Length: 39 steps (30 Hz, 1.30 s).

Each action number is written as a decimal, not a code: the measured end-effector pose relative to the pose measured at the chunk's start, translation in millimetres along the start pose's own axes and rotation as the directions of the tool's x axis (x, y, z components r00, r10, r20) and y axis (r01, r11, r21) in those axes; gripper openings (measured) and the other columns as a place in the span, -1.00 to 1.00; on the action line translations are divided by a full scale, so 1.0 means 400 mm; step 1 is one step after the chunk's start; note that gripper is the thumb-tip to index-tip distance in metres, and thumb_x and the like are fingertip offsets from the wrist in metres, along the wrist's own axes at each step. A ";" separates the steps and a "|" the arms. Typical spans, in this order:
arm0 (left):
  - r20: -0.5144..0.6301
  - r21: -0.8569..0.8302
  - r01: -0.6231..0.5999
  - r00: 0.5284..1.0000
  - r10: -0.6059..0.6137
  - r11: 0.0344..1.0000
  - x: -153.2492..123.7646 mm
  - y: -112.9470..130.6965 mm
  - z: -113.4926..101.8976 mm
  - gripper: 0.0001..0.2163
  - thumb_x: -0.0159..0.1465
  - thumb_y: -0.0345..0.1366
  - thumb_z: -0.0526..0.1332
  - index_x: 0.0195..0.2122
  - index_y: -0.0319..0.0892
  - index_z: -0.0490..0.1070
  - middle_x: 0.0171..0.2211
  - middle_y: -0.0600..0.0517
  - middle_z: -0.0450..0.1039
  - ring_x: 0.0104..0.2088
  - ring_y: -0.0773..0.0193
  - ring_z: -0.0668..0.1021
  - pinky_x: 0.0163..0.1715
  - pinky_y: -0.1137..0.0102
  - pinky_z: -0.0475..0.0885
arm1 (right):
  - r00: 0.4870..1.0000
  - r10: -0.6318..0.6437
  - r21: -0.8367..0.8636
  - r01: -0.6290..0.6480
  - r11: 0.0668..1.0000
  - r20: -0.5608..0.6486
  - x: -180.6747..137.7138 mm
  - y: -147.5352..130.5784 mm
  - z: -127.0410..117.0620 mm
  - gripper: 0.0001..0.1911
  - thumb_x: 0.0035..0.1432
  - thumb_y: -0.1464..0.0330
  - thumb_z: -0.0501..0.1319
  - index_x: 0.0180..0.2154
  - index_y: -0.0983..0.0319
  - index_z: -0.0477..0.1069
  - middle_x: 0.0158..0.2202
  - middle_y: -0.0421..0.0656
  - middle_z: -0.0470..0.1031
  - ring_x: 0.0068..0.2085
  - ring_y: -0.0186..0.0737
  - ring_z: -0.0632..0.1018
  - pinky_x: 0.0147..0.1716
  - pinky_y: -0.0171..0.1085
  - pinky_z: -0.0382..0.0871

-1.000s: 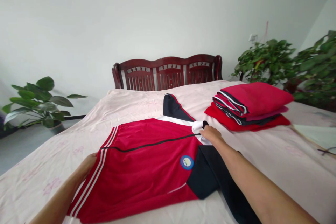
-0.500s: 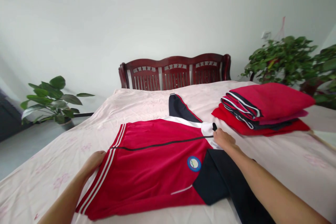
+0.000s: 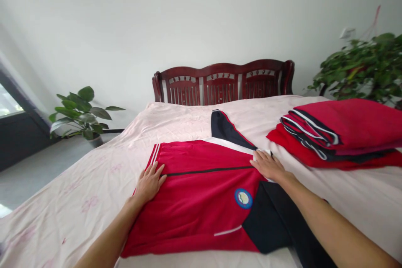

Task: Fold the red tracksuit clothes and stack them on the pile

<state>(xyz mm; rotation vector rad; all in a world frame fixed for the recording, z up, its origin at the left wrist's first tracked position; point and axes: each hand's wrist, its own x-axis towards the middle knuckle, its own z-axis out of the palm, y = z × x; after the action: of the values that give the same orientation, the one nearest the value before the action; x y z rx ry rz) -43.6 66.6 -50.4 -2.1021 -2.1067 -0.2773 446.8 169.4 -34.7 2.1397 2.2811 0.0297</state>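
Note:
A red zip-up jacket with dark sleeves and a round blue badge lies spread out on the bed, its black zip line running across from left to right. My left hand lies flat on the striped hem at the left, fingers spread. At the collar end my right hand rests on the white collar part with its fingers stretched out. One dark sleeve points away toward the headboard. The other dark sleeve comes toward me, partly under my right forearm.
A stack of folded red and dark clothes sits on the bed to the right. Behind the pink floral bedsheet stands a dark wooden headboard. Leafy potted plants stand at the left and the right.
My left hand has moved from the hem's edge onto the top of the hem and flattened. My right hand has gone from pinching the collar to lying on it. The view has turned left.

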 end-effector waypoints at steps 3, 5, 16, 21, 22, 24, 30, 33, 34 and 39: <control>0.033 0.000 0.037 0.999 -0.037 0.999 -0.012 -0.035 0.007 -0.50 0.39 -0.06 -0.03 0.32 -0.08 0.17 0.35 -0.17 0.12 0.33 -0.01 0.21 0.23 0.03 0.19 | 0.995 0.071 0.016 -0.072 0.997 0.065 0.003 0.036 0.007 -0.34 0.34 0.09 -0.21 0.37 0.22 -0.02 0.43 -0.08 -0.08 0.41 -0.06 -0.04 0.32 0.09 -0.11; 0.057 -0.027 0.053 0.997 -0.051 0.998 -0.020 -0.053 0.000 -0.48 0.40 -0.07 -0.05 0.35 -0.09 0.10 0.35 -0.16 0.12 0.34 0.01 0.19 0.23 0.04 0.20 | 0.997 0.062 -0.011 -0.062 0.998 0.051 0.000 0.038 -0.008 -0.37 0.34 0.12 -0.19 0.35 0.18 0.04 0.41 -0.07 -0.01 0.39 -0.04 0.03 0.29 0.11 -0.03; -0.065 -0.249 -0.232 0.973 0.223 0.940 -0.168 -0.109 -0.068 -0.54 0.38 -0.18 0.01 0.31 -0.04 0.20 0.39 -0.07 0.02 0.38 0.02 0.07 0.30 0.05 0.14 | 0.928 -0.341 -0.100 0.329 0.939 -0.151 -0.161 -0.128 -0.126 -0.61 0.25 0.37 0.07 0.09 0.26 0.39 0.10 0.04 0.46 0.15 0.01 0.39 0.19 -0.03 0.08; 0.030 -0.560 -0.201 0.964 0.262 0.804 -0.284 -0.166 -0.105 -0.68 0.37 -0.11 0.04 -0.10 -0.03 0.57 0.08 -0.04 0.51 0.12 0.13 0.50 0.17 0.22 0.37 | 0.732 -0.678 0.153 0.678 0.719 -0.057 -0.342 -0.217 -0.159 -0.67 0.34 0.19 0.03 -0.25 0.16 0.52 -0.23 -0.13 0.58 -0.18 -0.17 0.54 -0.14 -0.24 0.27; 0.061 -0.600 -0.152 0.970 0.235 0.785 -0.306 -0.179 -0.112 -0.68 0.36 -0.09 0.06 -0.12 -0.04 0.58 0.04 -0.04 0.54 0.07 0.12 0.54 0.14 0.23 0.41 | 0.706 -0.707 0.183 0.700 0.690 -0.037 -0.370 -0.225 -0.162 -0.67 0.32 0.16 0.06 -0.30 0.16 0.52 -0.27 -0.15 0.58 -0.22 -0.18 0.53 -0.17 -0.25 0.26; 0.131 -0.638 -0.095 0.965 0.228 0.764 -0.348 -0.204 -0.129 -0.70 0.31 -0.05 0.15 -0.09 -0.03 0.57 0.07 -0.04 0.52 0.12 0.08 0.51 0.15 0.20 0.40 | 0.682 -0.731 0.215 0.715 0.665 -0.007 -0.409 -0.234 -0.163 -0.68 0.25 0.11 0.15 -0.36 0.17 0.51 -0.33 -0.16 0.56 -0.26 -0.18 0.51 -0.22 -0.25 0.23; 0.196 -0.564 -0.205 0.908 0.371 0.800 -0.418 -0.228 -0.153 -0.30 0.06 -0.06 0.41 0.25 0.06 0.28 0.32 -0.05 0.21 0.33 -0.03 0.21 0.27 0.09 0.19 | 0.673 -0.736 0.249 0.703 0.666 0.071 -0.430 -0.235 -0.149 -0.76 0.04 0.14 0.32 -0.37 0.17 0.48 -0.39 -0.19 0.51 -0.30 -0.18 0.47 -0.30 -0.27 0.18; 0.138 -0.578 -0.171 0.943 0.302 0.798 -0.417 -0.217 -0.142 -0.59 0.25 -0.11 0.23 0.13 0.03 0.44 0.24 -0.06 0.34 0.28 0.02 0.31 0.25 0.10 0.24 | 0.664 -0.746 0.313 0.697 0.645 0.057 -0.426 -0.229 -0.146 -0.84 0.12 0.25 0.25 -0.43 0.19 0.42 -0.37 -0.20 0.48 -0.29 -0.23 0.47 -0.30 -0.30 0.19; 0.123 -0.594 -0.143 0.956 0.265 0.792 -0.412 -0.213 -0.138 -0.66 0.27 -0.11 0.20 0.06 0.02 0.50 0.20 -0.05 0.39 0.26 0.02 0.35 0.23 0.10 0.27 | 0.666 -0.745 0.345 0.689 0.638 0.046 -0.425 -0.227 -0.147 -0.83 0.15 0.28 0.22 -0.45 0.19 0.39 -0.35 -0.21 0.47 -0.28 -0.25 0.47 -0.29 -0.31 0.19; 0.067 -0.669 0.007 0.996 0.051 0.744 -0.351 -0.203 -0.145 -0.69 0.26 0.00 0.18 -0.13 -0.05 0.54 0.01 -0.06 0.55 0.13 0.04 0.48 0.13 0.19 0.37 | 0.760 -0.650 0.455 0.574 0.681 0.014 -0.411 -0.215 -0.153 -0.79 0.27 0.28 0.09 -0.41 0.18 0.35 -0.40 -0.22 0.47 -0.36 -0.28 0.47 -0.38 -0.32 0.17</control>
<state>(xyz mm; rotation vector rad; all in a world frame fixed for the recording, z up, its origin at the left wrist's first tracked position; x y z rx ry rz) -125.4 -83.4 -29.3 -2.5230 -2.2453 -1.1220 369.9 -0.5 24.2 1.2614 2.9594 -0.6991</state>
